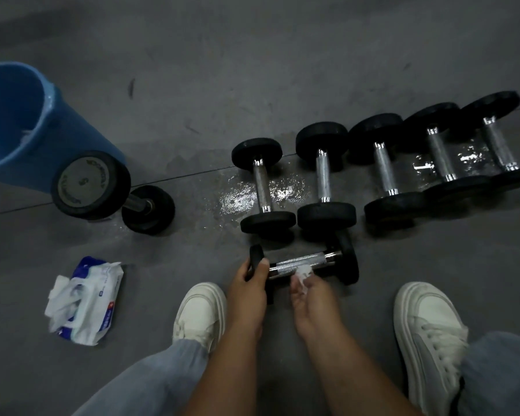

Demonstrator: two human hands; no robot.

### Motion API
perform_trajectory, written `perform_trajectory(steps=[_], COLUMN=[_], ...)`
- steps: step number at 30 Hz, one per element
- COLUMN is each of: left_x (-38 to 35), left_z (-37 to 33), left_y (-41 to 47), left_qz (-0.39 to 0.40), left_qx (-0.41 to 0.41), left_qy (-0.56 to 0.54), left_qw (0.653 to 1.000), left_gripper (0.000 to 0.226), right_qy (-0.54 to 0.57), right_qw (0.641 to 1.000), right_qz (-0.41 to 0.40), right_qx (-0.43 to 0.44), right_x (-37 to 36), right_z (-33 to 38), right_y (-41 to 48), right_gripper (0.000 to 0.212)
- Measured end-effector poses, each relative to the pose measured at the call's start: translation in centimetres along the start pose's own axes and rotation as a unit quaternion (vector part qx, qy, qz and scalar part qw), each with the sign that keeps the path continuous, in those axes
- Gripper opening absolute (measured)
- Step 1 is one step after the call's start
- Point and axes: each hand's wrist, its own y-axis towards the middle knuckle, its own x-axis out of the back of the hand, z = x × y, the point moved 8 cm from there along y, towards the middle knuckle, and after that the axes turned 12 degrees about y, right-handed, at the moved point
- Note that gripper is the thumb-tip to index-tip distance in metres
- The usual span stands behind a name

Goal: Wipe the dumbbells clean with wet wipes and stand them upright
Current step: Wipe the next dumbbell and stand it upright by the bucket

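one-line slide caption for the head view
Left hand steadies a dumbbell while the right hand wipes its handle with a wet wipe.

text: none legible | dumbbell end cap [81, 183]: lettering blurred | wipes pack [84, 298]: print unreadable

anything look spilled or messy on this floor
Yes. Glistening wet patches spread over the grey floor under the row of black dumbbells with chrome handles, as if water was spilled. The white-and-blue wet wipe pack lies open on the left, with wipes bunched out of it.
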Motion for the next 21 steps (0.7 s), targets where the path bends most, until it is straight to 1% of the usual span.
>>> perform_trajectory(steps=[2,4,5,7,8,11,12,15,16,17,18,19,20,21], left_x=[0.0,-0.1,-0.2,-0.2,-0.2,-0.2,-0.2,-0.2,-0.2,-0.2,-0.2,-0.2,-0.2,-0.1], left_z=[-0.2,-0.1,0.1,0.3,0.2,0.0,0.1,0.3,0.4,0.3,0.1,0.0,-0.1,-0.2], left_y=[0.0,0.1,0.2,0.3,0.3,0.3,0.3,0.3,0.3,0.3,0.2,0.2,0.2,0.2], left_qz=[0.000,0.003,0.004,0.005,0.003,0.002,0.003,-0.002,-0.003,-0.002,0.000,0.003,0.005,0.006], left_qx=[-0.008,-0.007,-0.004,-0.003,-0.003,-0.004,-0.003,-0.006,-0.005,-0.005,-0.009,-0.013,-0.015,-0.016], left_qy=[-0.001,-0.004,-0.005,0.002,0.005,-0.010,-0.012,0.001,0.007,0.008,0.006,0.001,-0.001,-0.003], left_qw=[1.000,1.000,1.000,1.000,1.000,1.000,1.000,1.000,1.000,1.000,1.000,1.000,1.000,1.000], left_gripper=[0.023,0.020,0.020,0.023,0.024,0.022,0.023,0.026,0.027,0.027,0.026,0.026,0.026,0.025], right_qy=[-0.051,-0.053,-0.039,-0.014,-0.036,-0.183,-0.184,-0.049,-0.064,-0.161,-0.309,-0.460,-0.552,-0.583], right_qw=[0.997,0.991,0.991,0.995,0.995,0.974,0.973,0.989,0.989,0.979,0.943,0.879,0.821,0.789], right_qz=[0.038,0.078,0.087,0.077,0.075,0.097,0.103,0.118,0.121,0.121,0.123,0.124,0.125,0.131], right_qx=[-0.042,-0.093,-0.091,-0.057,-0.052,-0.091,-0.096,-0.069,-0.058,-0.038,-0.009,0.031,0.083,0.142], right_x=[0.6,0.0,-0.7,-1.9,-2.1,-1.5,-1.4,-2.8,-3.0,-2.8,-2.5,-2.3,-2.3,-2.8], right_z=[-2.0,-2.7,-2.3,-0.9,-0.6,-1.5,-1.3,0.3,0.4,0.3,0.0,-0.3,-0.3,0.0], right_y=[-0.4,-1.0,-0.7,-0.1,0.1,-0.1,-0.2,-0.1,0.1,0.2,0.3,0.2,0.0,-0.4], right_gripper=[0.019,0.021,0.020,0.014,0.014,0.019,0.020,0.017,0.016,0.015,0.017,0.020,0.023,0.023])
